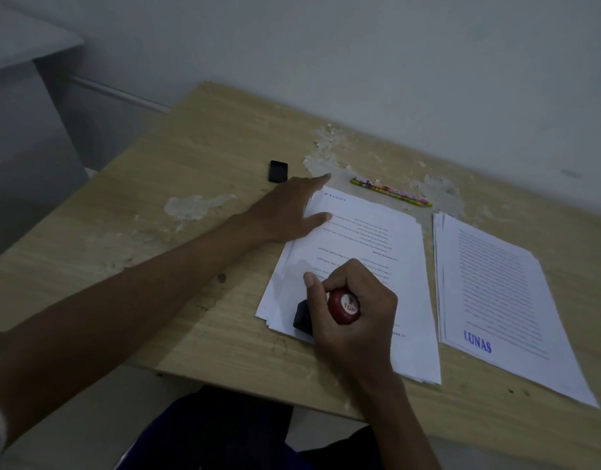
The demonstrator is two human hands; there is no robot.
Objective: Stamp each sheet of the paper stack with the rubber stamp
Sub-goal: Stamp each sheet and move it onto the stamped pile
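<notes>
A stack of printed white sheets lies in the middle of the wooden desk, its text upside down to me. My right hand grips a rubber stamp with a red knob marked "TOP"; its dark base presses on the stack's near left corner. My left hand lies flat, fingers spread, on the stack's far left corner. To the right sits a second pile of sheets, whose top sheet bears a blue "LUNAS" mark.
A small black object rests on the desk beyond my left hand. Two patterned pencils lie behind the stack near the wall. The desk veneer is peeled in pale patches. My dark-clothed lap shows below the desk's near edge.
</notes>
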